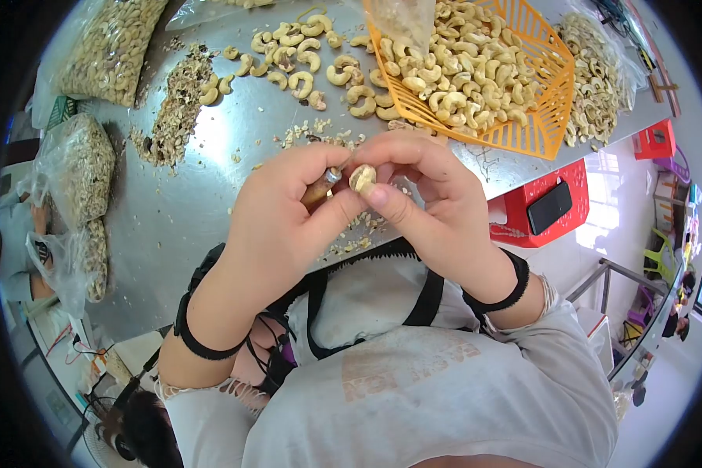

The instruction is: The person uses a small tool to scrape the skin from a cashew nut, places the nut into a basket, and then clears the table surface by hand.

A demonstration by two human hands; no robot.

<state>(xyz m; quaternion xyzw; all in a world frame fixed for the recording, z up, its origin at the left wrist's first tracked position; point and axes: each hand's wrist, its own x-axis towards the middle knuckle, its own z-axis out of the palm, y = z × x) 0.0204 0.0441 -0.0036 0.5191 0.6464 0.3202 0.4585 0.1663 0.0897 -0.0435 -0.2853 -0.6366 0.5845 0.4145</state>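
My left hand (285, 207) is closed round a small knife (317, 189); its brownish handle and metal collar show, while most of the blade is hidden by my fingers. Between the thumb and fingers of my right hand (437, 199) is a cashew nut (363, 179), pale with darker patches, right beside the knife. Both hands meet above the metal table, over scattered nut crumbs (359, 234). Beyond them lie loose cashews (296, 58) and an orange plastic basket (555, 129) heaped with cashews (468, 70).
A pile of brown skin scraps (175, 109) lies on the metal table (210, 156). Bags of cashews (109, 51) and broken bits (82, 164) stand at the left. Right of the table, a phone (549, 208) rests on a red stool (515, 222). Another person's arm (39, 273) shows far left.
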